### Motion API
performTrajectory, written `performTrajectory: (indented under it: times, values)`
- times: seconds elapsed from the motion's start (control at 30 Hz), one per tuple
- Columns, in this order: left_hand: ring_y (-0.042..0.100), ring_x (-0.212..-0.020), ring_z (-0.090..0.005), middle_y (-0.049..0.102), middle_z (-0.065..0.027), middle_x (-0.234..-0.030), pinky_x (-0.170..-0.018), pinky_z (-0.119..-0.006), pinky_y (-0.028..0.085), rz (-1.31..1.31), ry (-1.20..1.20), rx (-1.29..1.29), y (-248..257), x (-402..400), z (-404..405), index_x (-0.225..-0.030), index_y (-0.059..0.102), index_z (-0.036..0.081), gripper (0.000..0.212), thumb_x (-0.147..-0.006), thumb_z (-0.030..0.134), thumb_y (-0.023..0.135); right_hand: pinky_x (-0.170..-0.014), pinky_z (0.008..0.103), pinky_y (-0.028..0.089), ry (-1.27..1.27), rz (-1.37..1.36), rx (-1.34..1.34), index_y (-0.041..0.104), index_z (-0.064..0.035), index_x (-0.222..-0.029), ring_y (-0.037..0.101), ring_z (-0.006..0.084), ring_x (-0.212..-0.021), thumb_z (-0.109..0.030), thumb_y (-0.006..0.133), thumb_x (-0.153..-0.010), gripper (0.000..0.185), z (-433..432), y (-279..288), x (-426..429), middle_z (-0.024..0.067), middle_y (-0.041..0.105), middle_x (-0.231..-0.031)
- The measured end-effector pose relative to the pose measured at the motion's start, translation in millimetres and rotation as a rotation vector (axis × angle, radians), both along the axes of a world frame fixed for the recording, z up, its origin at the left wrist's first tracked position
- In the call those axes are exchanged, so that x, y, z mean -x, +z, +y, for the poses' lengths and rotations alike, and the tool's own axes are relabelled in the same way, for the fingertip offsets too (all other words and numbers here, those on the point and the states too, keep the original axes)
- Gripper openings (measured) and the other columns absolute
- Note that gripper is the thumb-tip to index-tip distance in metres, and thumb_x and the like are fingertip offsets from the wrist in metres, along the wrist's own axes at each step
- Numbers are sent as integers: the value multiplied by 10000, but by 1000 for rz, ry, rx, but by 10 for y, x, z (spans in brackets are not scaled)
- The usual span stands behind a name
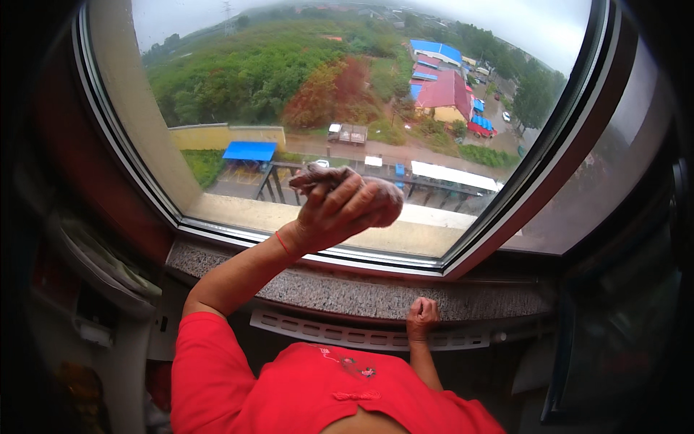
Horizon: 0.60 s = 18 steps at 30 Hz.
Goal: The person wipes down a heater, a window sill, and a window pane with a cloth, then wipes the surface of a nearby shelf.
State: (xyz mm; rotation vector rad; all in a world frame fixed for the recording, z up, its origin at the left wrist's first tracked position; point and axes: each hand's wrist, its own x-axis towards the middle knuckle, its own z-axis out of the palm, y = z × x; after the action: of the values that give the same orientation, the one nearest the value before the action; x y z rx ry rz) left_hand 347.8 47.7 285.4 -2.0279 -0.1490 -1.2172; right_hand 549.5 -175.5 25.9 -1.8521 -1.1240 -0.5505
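Note:
My left hand (333,214) is raised in front of the window pane (255,92) and grips a bunched, greyish-pink cloth (391,202). The cloth bulges out past the fingers on both sides and appears to lie against the glass. A thin red string circles the left wrist. Lower and to the right, my right hand (423,314) rests with curled fingers at the front edge of the speckled stone windowsill (347,290). Nothing shows in it.
A white and dark window frame (488,228) surrounds the pane, with another glass panel (585,179) at the right. Below the sill runs a slotted white metal strip (336,333). Folded pale fabric (103,260) is at the left. Outside are a dark railing, trees, vehicles and buildings far below.

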Motion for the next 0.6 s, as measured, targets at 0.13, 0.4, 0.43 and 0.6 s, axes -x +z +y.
performTrajectory:
  times: [0.13, 0.4, 0.43, 0.6]
  values:
    - [498, -1147, -174, 516, 26, -1223, -956, -390, 373, 65, -15, 51, 20, 74, -35, -1155, 609, 332, 338, -826, 268, 656, -646, 402, 480, 74, -21, -6, 576, -67, -818, 588, 314, -717, -97, 582, -829, 32, -24, 36, 13, 117, 590, -794]
    - [464, -1179, -393, 473, -215, -1291, -1001, -434, 372, -773, 277, 96, 1553, 1215, 778, -1316, 432, 31, 574, -779, 72, 631, -647, 423, 461, 109, -22, 13, 547, -73, -798, 579, 316, -725, -68, 577, -813, 34, -91, 31, -11, 111, 573, -781]
    - [470, -1164, -389, 487, -213, -1264, -998, -415, 378, -866, 259, 110, 1719, 1396, 874, -1311, 434, 22, 583, -762, 39, 631, -647, 423, 460, 108, -31, 17, 545, -73, -796, 578, 317, -726, -66, 577, -812, 36, -76, 27, 12, 111, 571, -780]
    - [479, -1139, -377, 504, -212, -1221, -983, -433, 390, -924, 329, 68, 2321, 1464, 974, -1300, 439, 21, 591, -740, 14, 630, -647, 428, 456, 108, -20, -8, 552, -87, -780, 578, 309, -726, -83, 583, -782, 32, -88, -10, -27, 98, 569, -776]
